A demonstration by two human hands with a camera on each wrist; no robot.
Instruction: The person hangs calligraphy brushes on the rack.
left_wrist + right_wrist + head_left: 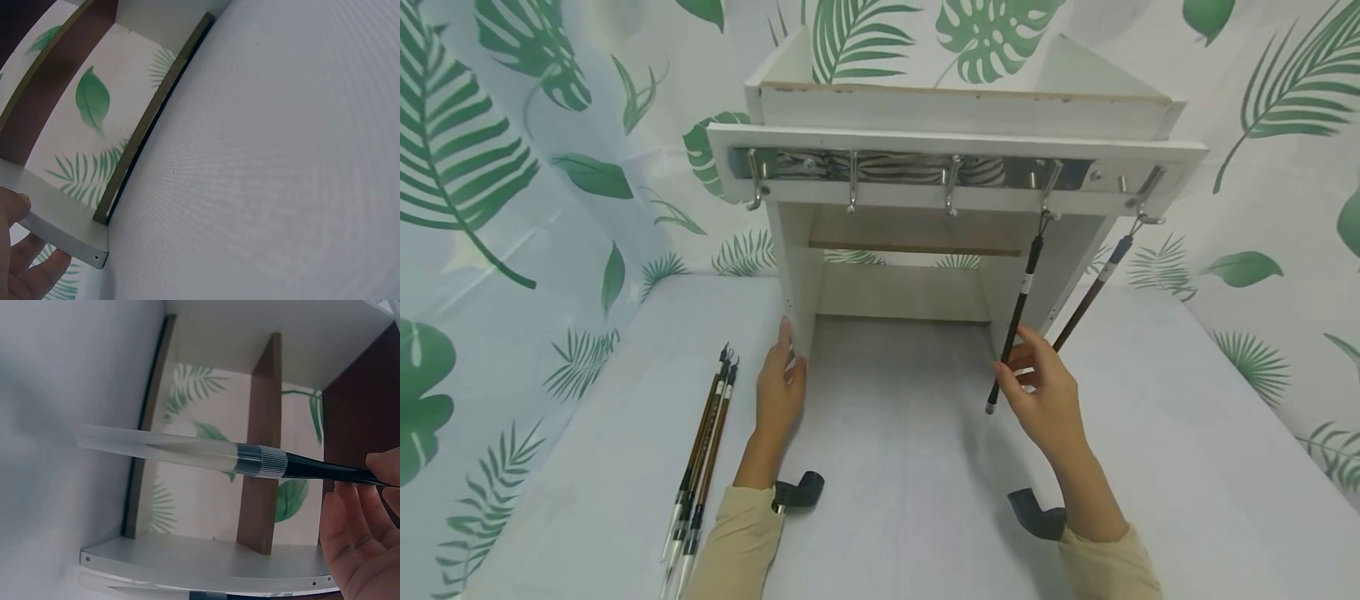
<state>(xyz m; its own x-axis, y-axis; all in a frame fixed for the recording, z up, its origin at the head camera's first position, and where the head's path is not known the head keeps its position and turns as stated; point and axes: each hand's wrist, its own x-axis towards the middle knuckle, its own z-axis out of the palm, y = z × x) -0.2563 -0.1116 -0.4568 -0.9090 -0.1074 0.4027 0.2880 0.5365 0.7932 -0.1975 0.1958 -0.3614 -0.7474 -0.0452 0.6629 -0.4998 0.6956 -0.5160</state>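
Observation:
A white hook rack (pixel 958 171) with several metal hooks runs across the front of a small white cabinet (pixel 790 275). From its fourth hook a dark-handled calligraphy brush (pixel 1021 300) hangs by its loop. My right hand (pixel 1048 396) pinches this brush low on the handle, thumb in front and fingers behind; a clear cap (pixel 187 450) covers its pale bristles. Another brush (pixel 1093 292), brown-handled, hangs from the rightmost hook, partly behind my right hand. On the left, my left hand (pixel 780 396) holds the front edge of the cabinet's side panel (pixel 65 234), thumb inside, fingers outside.
Several more capped brushes (pixel 707 442) lie side by side on the white tabletop (pixel 895 500), left of my left forearm. Inside the cabinet, a brown shelf board (pixel 259 444) spans the sides. Leaf-patterned cloth (pixel 1262 208) surrounds the table.

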